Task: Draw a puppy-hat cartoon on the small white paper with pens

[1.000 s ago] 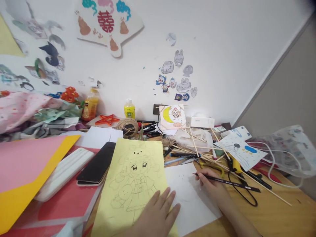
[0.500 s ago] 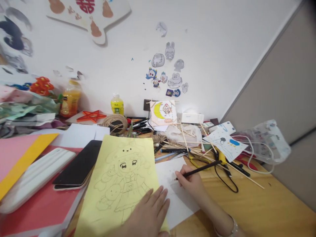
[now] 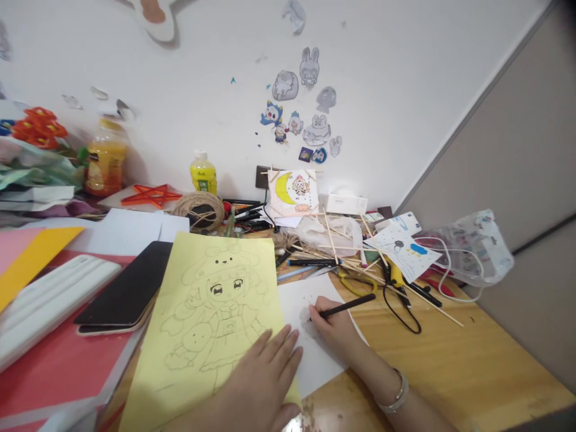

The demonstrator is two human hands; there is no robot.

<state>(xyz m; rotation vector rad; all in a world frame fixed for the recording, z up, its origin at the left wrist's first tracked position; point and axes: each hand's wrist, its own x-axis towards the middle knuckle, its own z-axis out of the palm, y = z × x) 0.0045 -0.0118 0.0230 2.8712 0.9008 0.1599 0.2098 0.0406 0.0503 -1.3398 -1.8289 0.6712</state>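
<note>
Pencil (image 3: 348,305): probably handling as light, stiff and brittle at the point, so calling for a hold close above the tip, and sitting over the white sheet (image 3: 319,366) at three o'clock of the probably limp, easily creased yellow sheet (image 3: 211,324). Clamping it between thumb and fingers of the right hand (image 3: 328,327), slanting the rear end between two and three o'clock and angling the forearm (image 3: 369,364) toward half past four. Resting the left hand (image 3: 263,372) palm-down on the yellow sheet between four and five o'clock, fanning the fingers loosely onto the white sheet's edge.

Yellow sheet (image 3: 209,327) partly hidden by left hand (image 3: 265,372), wall cutout (image 3: 161,25) cropped at top
</note>
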